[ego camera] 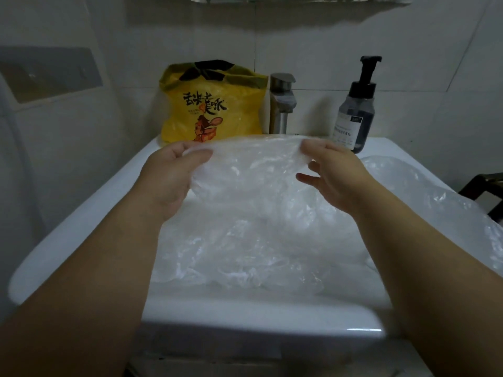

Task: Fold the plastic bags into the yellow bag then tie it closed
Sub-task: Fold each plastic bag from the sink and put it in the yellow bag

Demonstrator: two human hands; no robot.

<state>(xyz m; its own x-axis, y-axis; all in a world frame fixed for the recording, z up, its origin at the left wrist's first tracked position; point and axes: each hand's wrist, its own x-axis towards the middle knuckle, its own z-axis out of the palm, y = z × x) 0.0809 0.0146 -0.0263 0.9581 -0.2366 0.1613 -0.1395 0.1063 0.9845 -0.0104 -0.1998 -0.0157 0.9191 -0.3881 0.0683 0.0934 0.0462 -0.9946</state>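
While the left hand [174, 170] pinches the upper left edge of a thin, clear, crinkled plastic bag [245, 183] between thumb and curled fingers, the right hand [336, 174] pinches the upper right edge with thumb and forefinger, its other fingers spread loosely below. Between the two hands the bag's top edge is stretched out above the basin of a white ceramic sink [81, 227], and the rest of the film hangs down toward a heap of more clear plastic bags [245, 257] lying in the basin. Further crumpled clear plastic [435, 191] spills over the sink's right rim. A yellow plastic bag with black handles and printed cartoon artwork [215, 104] stands upright on the back left corner of the sink, handles up and untied, well behind the hands. Just to its right is a brushed metal tap [281, 104], and farther right a dark pump bottle with a black nozzle and white label [356, 110] stands on the back rim, against the white tiled wall
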